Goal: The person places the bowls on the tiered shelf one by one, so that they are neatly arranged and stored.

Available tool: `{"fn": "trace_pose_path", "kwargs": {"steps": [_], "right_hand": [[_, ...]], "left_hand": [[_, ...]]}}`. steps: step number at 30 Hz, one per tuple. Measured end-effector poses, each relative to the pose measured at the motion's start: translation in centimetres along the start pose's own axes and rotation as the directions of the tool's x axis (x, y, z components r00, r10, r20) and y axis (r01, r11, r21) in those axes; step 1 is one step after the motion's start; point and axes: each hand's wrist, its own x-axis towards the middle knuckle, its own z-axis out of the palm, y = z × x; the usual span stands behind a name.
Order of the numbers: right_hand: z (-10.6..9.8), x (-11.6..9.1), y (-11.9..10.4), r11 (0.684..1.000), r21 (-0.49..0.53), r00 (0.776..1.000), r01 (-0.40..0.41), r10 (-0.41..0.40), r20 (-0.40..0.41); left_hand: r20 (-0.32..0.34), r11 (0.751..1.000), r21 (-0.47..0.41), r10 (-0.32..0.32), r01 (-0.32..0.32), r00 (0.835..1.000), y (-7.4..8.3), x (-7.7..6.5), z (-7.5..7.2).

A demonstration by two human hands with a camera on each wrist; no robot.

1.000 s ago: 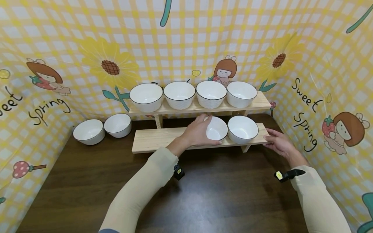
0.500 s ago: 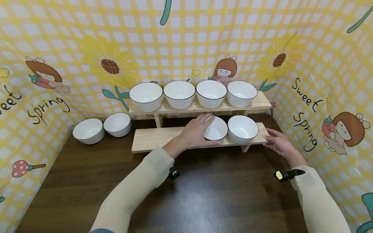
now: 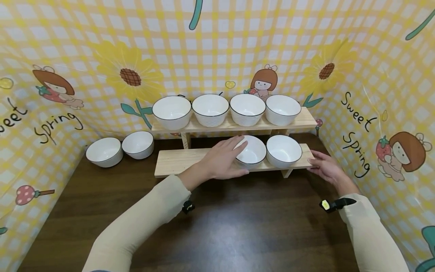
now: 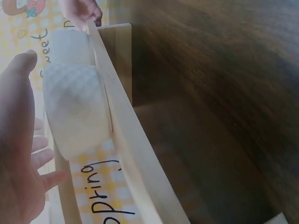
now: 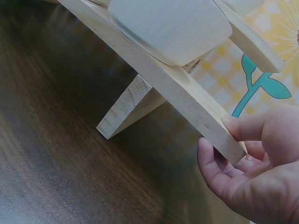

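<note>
My left hand (image 3: 222, 158) is at the left side of a white bowl (image 3: 253, 151) with a dark rim, on the lower tier of a wooden shelf (image 3: 180, 162). Its fingers are spread, and the left wrist view shows a gap between the thumb and the bowl's textured wall (image 4: 77, 107). A second white bowl (image 3: 284, 152) stands close on the right on the same tier. At that tier's right end, my right hand (image 3: 327, 168) pinches the board (image 5: 205, 112), thumb on top and fingers curled beneath.
Several white bowls (image 3: 212, 110) line the upper tier (image 3: 307, 118). Two more bowls, one (image 3: 104, 153) beside another (image 3: 138, 145), stand on the dark table (image 3: 238, 226) at the left. A checked cloth (image 3: 210, 49) encloses the back and sides.
My left hand has drawn back to the left, its fingers loosening from the bowl, which stays on the lower tier. The right hand keeps its place at the board's end.
</note>
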Motion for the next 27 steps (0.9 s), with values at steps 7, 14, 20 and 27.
{"fn": "trace_pose_path", "kwargs": {"steps": [7, 14, 20, 27], "right_hand": [[-0.2, 0.2, 0.3, 1.000, -0.015, 1.000, 0.011, -0.011, -0.002], [-0.3, 0.3, 0.3, 1.000, 0.005, 1.000, 0.017, -0.017, 0.012], [-0.3, 0.2, 0.2, 1.000, 0.001, 1.000, 0.018, -0.018, 0.018], [-0.3, 0.1, 0.0, 1.000, -0.010, 1.000, 0.021, -0.020, 0.018]], "left_hand": [[0.010, 0.999, 0.046, 0.027, -0.027, 1.000, -0.1, -1.4, -1.0], [-0.004, 0.999, 0.025, 0.046, -0.045, 0.999, -0.7, -3.3, -2.3], [-0.012, 1.000, 0.001, 0.025, -0.025, 1.000, -1.5, -5.0, -3.0], [-0.027, 0.999, -0.008, -0.043, 0.043, 0.999, -2.9, -7.2, -3.5]]}}
